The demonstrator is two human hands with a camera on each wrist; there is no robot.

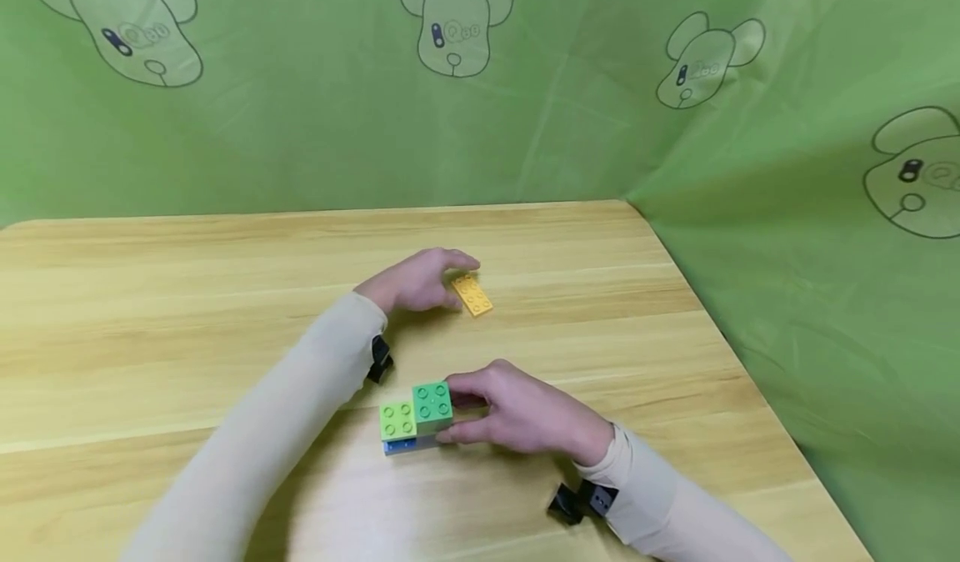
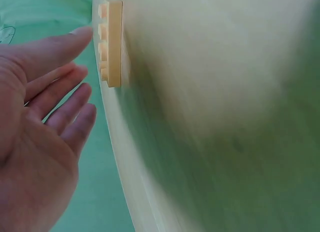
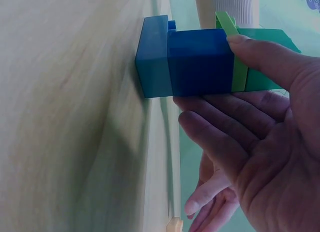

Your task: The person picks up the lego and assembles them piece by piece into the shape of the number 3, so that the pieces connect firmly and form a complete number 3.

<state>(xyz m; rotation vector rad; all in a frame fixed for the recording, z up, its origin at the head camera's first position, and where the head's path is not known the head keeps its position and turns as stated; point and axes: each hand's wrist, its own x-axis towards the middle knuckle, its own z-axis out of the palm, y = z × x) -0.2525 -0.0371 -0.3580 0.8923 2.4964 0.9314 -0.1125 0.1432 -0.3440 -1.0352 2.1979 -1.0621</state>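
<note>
Close to me stands a stack of toy building bricks: a blue brick (image 3: 154,59) at the bottom, a darker blue brick (image 3: 201,64) above it, then a light green plate (image 1: 397,420) and a green brick (image 1: 432,408) on top. My right hand (image 1: 525,408) holds the stack from its right side, thumb at the light green plate and fingers along the opposite face. Farther off, an orange-yellow studded plate (image 1: 474,297) lies on the table, studs up. Around its near-left end my left hand (image 1: 423,280) is spread, thumb and fingers apart, gripping nothing.
The wooden table (image 1: 187,320) reaches back to a green curtain (image 1: 315,128) printed with bear heads; the curtain also runs along the right edge. Black devices (image 1: 581,502) are strapped at both wrists. My left forearm (image 1: 262,429) passes left of the stack.
</note>
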